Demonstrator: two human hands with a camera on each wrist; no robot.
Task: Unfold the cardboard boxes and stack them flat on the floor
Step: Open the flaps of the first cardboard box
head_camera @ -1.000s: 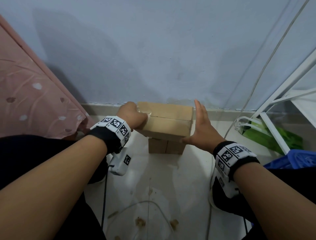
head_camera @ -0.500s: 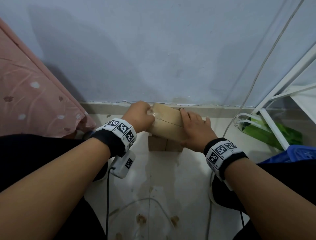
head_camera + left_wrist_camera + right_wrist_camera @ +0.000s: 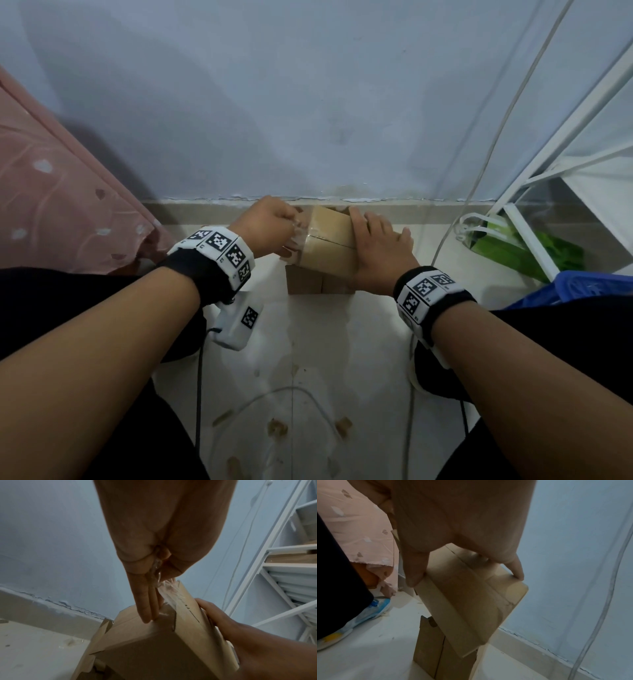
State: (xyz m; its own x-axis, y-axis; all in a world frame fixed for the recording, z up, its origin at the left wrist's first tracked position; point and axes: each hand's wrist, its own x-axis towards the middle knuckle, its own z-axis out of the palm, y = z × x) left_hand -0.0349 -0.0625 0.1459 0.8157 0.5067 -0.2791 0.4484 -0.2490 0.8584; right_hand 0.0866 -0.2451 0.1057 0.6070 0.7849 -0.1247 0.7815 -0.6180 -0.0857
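My right hand [image 3: 378, 251] clamps the cardboard box [image 3: 330, 245], thumb and fingers curled over its edges. It rests tilted on a lower box [image 3: 310, 284] by the wall, long axis left-right. My left hand [image 3: 269, 228] pinches clear tape [image 3: 169, 589] at its left end.

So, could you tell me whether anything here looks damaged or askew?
The box is held tilted above flattened cardboard. Clear tape is peeling off its end, pinched by the left hand. Cardboard scraps litter the floor.
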